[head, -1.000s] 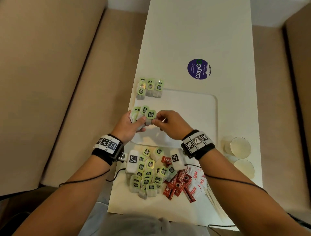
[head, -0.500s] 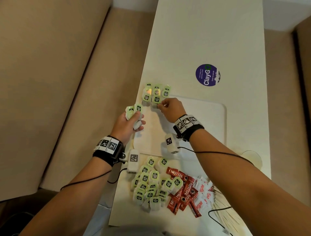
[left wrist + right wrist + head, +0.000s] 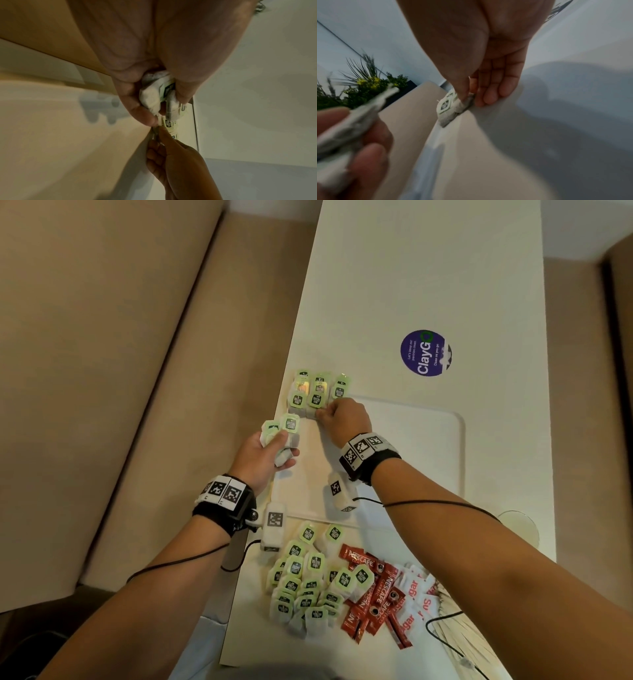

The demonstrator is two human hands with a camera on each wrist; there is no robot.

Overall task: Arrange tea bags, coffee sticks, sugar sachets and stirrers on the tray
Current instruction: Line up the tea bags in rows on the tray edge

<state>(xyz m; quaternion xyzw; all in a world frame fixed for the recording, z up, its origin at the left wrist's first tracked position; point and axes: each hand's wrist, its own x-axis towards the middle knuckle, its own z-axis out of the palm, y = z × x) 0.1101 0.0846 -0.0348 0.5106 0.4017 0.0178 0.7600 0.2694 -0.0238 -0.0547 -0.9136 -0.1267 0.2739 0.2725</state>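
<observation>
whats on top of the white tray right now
A cluster of green-tagged tea bags sits at the tray's far left corner, where the right hand pinches one. The rest looks bare, though both forearms and wrist cameras hide parts of it.

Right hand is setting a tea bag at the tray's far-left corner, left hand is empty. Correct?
Not quite: the left hand is not empty, it grips a bunch of tea bags, as the head view shows. The right hand does pinch a tea bag at the tray's far-left corner.
</observation>
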